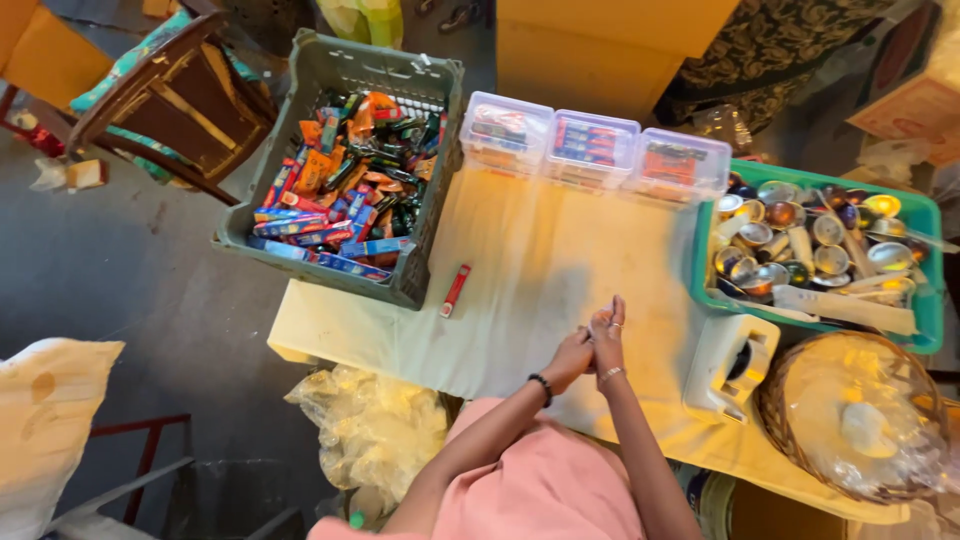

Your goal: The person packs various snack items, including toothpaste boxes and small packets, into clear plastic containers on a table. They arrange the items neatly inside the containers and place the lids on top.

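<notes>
A: A grey floor lies around a surface covered with a pale yellow cloth, and a wooden chair stands off beyond the grey crate's far left corner.

B: And the grey crate itself?

A: It sits on the cloth's far left corner, heaped with small coloured tubes and boxes. Just right of the crate stand three clear lidded boxes in a row. A small red tube lies alone on the cloth beside the crate's near right corner.

B: Where are the person's hands?

A: Well right of the crate and nearer the person. The left hand and the right hand press together, fingers loosely closed; whether they hold anything cannot be told.

B: Further right?

A: A green bin of shiny metal cups, with a white plastic holder and a wicker basket below it.
</notes>
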